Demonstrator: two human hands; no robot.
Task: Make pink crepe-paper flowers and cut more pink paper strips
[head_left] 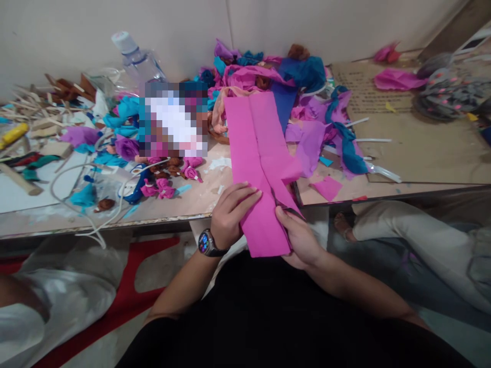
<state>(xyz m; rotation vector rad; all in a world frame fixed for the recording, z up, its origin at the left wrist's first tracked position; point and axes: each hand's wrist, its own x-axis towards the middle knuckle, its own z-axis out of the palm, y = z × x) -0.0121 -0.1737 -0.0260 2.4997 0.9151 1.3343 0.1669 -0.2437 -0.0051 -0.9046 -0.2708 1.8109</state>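
A long sheet of bright pink crepe paper (255,153) reaches from my lap over the table's front edge, its far end among the paper pieces. A crease or slit runs along it, and a flap sticks out to the right. My left hand (233,212), with a watch on the wrist, lies on the near left part, fingers flat across the paper and thumb hidden. My right hand (301,237) pinches the near right edge, thumb on top and fingers underneath. A dark narrow gap shows beside that thumb; whether a tool is in it I cannot tell.
Crepe-paper flowers (164,188) and scraps crowd the table. A clear bottle (138,61) stands behind; wooden sticks (46,107) lie left. A white cable (53,186) hangs over the edge. Cardboard (422,158) covers the right side. People's legs (414,230) are close by.
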